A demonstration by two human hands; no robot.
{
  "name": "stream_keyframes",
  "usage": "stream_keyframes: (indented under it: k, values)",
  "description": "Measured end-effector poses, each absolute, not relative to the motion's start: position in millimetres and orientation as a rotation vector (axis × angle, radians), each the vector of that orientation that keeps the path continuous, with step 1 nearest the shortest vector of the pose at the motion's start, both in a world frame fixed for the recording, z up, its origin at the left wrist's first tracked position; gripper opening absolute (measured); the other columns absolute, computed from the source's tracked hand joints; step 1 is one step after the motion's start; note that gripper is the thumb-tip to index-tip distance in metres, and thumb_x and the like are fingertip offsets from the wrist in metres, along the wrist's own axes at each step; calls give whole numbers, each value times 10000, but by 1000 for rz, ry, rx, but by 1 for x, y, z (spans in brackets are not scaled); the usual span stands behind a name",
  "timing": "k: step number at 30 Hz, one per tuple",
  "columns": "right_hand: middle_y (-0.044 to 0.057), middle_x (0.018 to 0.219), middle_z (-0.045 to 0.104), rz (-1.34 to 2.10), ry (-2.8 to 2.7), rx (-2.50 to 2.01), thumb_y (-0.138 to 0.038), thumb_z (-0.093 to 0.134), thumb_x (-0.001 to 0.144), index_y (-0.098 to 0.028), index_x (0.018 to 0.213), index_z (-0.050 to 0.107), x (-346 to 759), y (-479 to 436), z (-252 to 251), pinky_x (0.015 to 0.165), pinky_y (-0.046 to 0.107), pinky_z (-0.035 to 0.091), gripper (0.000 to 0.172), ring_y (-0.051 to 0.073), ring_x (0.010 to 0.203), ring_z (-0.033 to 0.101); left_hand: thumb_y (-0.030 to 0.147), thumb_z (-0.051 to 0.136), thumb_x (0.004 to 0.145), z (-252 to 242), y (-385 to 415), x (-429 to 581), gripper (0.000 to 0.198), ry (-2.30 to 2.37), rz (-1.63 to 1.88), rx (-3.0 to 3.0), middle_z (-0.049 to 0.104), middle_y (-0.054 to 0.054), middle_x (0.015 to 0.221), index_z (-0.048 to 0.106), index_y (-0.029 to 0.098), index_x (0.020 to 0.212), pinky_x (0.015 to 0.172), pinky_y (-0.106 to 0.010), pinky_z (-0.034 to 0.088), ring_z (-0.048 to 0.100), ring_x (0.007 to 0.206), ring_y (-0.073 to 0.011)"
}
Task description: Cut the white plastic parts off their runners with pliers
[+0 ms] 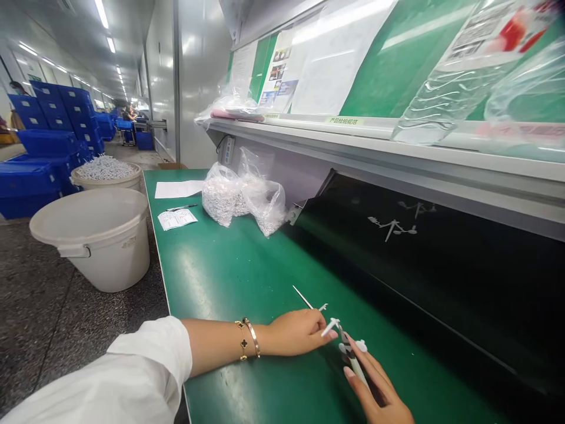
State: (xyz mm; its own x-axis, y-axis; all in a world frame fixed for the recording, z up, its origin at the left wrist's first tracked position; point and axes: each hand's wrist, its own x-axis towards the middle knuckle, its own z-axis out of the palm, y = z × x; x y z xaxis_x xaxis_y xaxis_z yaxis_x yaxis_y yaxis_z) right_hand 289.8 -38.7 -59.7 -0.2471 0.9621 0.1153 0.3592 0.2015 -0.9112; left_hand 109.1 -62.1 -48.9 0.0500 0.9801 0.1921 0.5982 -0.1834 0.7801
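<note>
Left hand [295, 333]: fingers closed together and curled, tips pinching a white moulded plastic part [330, 327]; a thin white spike [302, 297] runs up and away from behind the fingers. Gold bracelets [247, 338] on the wrist, white sleeve [132, 371] on the forearm.

Right hand [375, 388]: partly open, fingers [359, 359] spread a little, with a second white plastic part [355, 362] gripped between them. The two parts sit just beside each other; cannot tell if they touch.

Work surface: green bench mat [229, 277], both hands just above or resting on it; contact not clear.

Behind bench: sloped black panel [419, 282], two white branched pieces [392, 227] showing on it, possibly reflections.

Further along bench: clear plastic bags [220, 194] packed with small white pieces; paper slip [176, 219], pen [182, 207], paper sheet [179, 188].

Above: white shelf [353, 132], green board with posted documents [326, 59], plastic sheeting [445, 88].

Left of bench: speckled floor [44, 294], white plastic tub [88, 235], second tub [106, 174] heaped with white pieces.

Far: stacked blue crates [39, 176]; seated co-worker [130, 112] at the end of the aisle.
</note>
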Motion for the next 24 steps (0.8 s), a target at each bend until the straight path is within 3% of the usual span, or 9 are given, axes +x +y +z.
stream_keyframes:
  k: [4, 8, 11, 14, 18, 24]
  values:
    - [35, 1374, 453, 1069, -1641, -1224, -596, 628, 629, -261, 1146, 638, 286, -44, -61, 938, 411, 472, 616, 344, 1187, 484, 489, 360, 887, -53, -60, 113, 363, 1557, 882, 1928, 604, -27, 742, 544, 203, 760, 496, -230, 288, 550, 658, -164]
    - [30, 1406, 404, 1122, -1569, -1176, -569, 607, 686, -290, 1283, 519, 277, -50, -61, 830, 350, 524, 665, 285, 1033, 598, 467, 289, 912, -51, -62, 113, 432, 1588, 888, 1997, 611, -26, 716, 544, 203, 684, 522, -230, 307, 560, 660, -165]
    - [24, 1425, 378, 1164, -1556, -1112, -537, 575, 740, -319, 1348, 426, 271, -54, -63, 884, 371, 500, 663, 282, 1112, 555, 464, 325, 898, -49, -64, 112, 392, 1583, 912, 1923, 631, -36, 744, 584, 205, 757, 565, -245, 363, 571, 685, -185]
    - [31, 1441, 362, 1205, -1594, -998, -487, 538, 794, -310, 1359, 408, 267, -59, -65, 967, 415, 446, 607, 286, 1255, 428, 405, 408, 872, -49, -65, 114, 286, 1487, 1005, 1761, 651, -40, 820, 610, 203, 881, 639, -262, 418, 584, 750, -192]
    - [23, 1450, 347, 1140, -1725, -883, -419, 548, 815, -315, 1358, 406, 263, -67, -63, 1058, 434, 350, 571, 252, 1344, 298, 308, 434, 860, -55, -63, 119, 214, 1308, 1127, 1515, 644, -40, 841, 599, 175, 885, 683, -259, 442, 573, 744, -161]
    - [22, 1443, 360, 1025, -1788, -807, -323, 526, 834, -331, 1377, 366, 261, -73, -58, 1041, 401, 379, 566, 220, 1317, 352, 469, 476, 819, -60, -58, 128, 314, 1054, 1267, 1280, 549, -14, 737, 532, 160, 828, 625, -242, 411, 491, 651, -121]
